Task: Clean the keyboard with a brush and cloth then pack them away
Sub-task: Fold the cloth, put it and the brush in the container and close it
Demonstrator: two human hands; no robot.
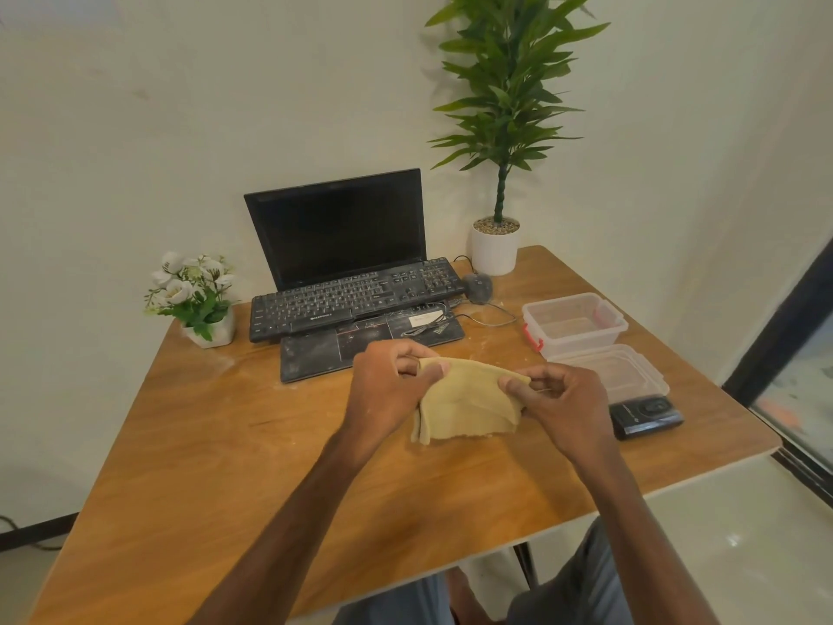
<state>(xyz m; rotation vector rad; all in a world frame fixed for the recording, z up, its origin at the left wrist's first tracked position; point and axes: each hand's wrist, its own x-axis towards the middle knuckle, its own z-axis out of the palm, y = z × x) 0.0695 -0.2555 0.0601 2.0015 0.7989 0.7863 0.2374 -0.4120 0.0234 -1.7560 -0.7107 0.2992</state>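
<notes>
Yellowish cloth (469,403) hangs between the two hands above the wooden table (225,444), in front of the black keyboard (351,295) that lies across an open laptop (338,227). The left hand (387,390) pinches one upper corner with thumb and curled fingers, and the right hand (563,408) pinches the other upper corner in the same way. Whether the lower edge touches the table or is just above it, I cannot tell. It may be folding for packing or opening for wiping; the picture does not decide this. Pale dust lies on the laptop's palm rest and on the table near it, so a cloth that drags there may carry dirt into the clear container (581,340), which stands open at the right with its lid (631,376) just beside it. If one pinch slips, the cloth would fall open. A thin cable (491,320) lies loose near the keyboard, and a wide movement could catch it. The brush I cannot find anywhere; whether it lies in the container, the cloudy walls do not let me say. The small black device (644,417) near the right hand is hard to identify.
</notes>
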